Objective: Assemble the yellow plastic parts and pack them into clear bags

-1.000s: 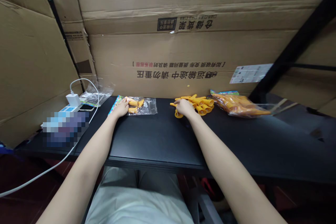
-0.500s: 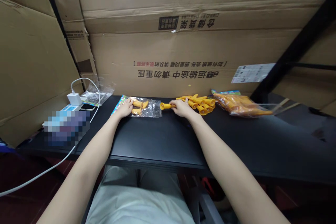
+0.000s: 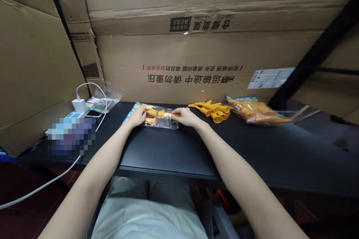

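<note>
A clear plastic bag with a colourful printed end lies flat on the black table. Several yellow hollow plastic pieces, flared at one end like small horns, are inside it, one yellow piece near the bag's front edge. My left hand grips the bag at its printed left end, fingers over the film. At the other end, my right hand is closed on a yellow horn-shaped piece, whose flared end reaches into the bag's right part. The right fingertips hide some of the piece.
Right of my hands lies a pile of yellow pieces, then a filled bag of them. On the left are an empty-looking clear bag, a phone and a white charger with a cable. Cardboard walls the back.
My right hand has moved left, bringing the yellow horn-shaped piece from beside the bag to its right part. My left hand and the bag have shifted slightly right.
</note>
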Demonstrator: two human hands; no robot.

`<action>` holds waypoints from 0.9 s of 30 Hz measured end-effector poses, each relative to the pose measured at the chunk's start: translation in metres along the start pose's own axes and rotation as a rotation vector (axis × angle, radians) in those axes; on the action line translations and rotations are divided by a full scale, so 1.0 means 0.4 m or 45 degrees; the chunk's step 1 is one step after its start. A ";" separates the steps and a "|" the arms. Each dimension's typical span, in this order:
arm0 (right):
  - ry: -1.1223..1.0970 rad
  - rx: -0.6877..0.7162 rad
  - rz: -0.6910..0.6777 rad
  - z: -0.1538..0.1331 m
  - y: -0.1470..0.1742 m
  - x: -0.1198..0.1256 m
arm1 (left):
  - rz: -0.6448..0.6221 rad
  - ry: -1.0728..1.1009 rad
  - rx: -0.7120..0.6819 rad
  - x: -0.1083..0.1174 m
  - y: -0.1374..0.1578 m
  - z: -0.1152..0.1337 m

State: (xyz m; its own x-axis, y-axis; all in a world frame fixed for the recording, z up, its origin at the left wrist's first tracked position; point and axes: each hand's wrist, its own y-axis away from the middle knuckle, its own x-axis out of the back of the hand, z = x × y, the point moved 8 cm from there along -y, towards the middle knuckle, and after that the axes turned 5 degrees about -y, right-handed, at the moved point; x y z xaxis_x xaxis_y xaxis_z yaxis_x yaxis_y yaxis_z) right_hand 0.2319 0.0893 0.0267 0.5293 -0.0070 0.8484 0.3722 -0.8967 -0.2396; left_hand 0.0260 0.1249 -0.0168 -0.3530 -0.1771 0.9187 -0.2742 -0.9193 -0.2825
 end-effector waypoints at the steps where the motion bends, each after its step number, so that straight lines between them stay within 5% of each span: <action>1: -0.067 -0.001 0.021 0.005 0.000 0.003 | 0.027 0.011 0.043 0.008 0.001 -0.004; 4: -0.253 -0.019 0.029 0.025 -0.004 -0.005 | 0.047 0.037 0.158 0.019 0.004 -0.020; 12: -0.467 0.044 0.037 0.006 -0.021 -0.065 | 0.020 0.135 0.138 0.000 -0.006 -0.021; 21: -0.348 0.189 0.125 -0.024 -0.027 -0.066 | 0.034 0.166 0.186 0.013 0.000 -0.013; 27: 0.074 -0.084 0.140 0.000 -0.007 -0.039 | 0.038 0.163 0.264 0.028 0.012 -0.019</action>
State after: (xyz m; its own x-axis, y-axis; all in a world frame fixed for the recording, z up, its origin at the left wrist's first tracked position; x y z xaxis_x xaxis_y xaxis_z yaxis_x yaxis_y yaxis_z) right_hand 0.2227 0.0920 0.0142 0.5183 -0.1307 0.8451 0.2624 -0.9163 -0.3027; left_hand 0.0138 0.1211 -0.0100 -0.4726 -0.1715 0.8644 -0.0769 -0.9691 -0.2343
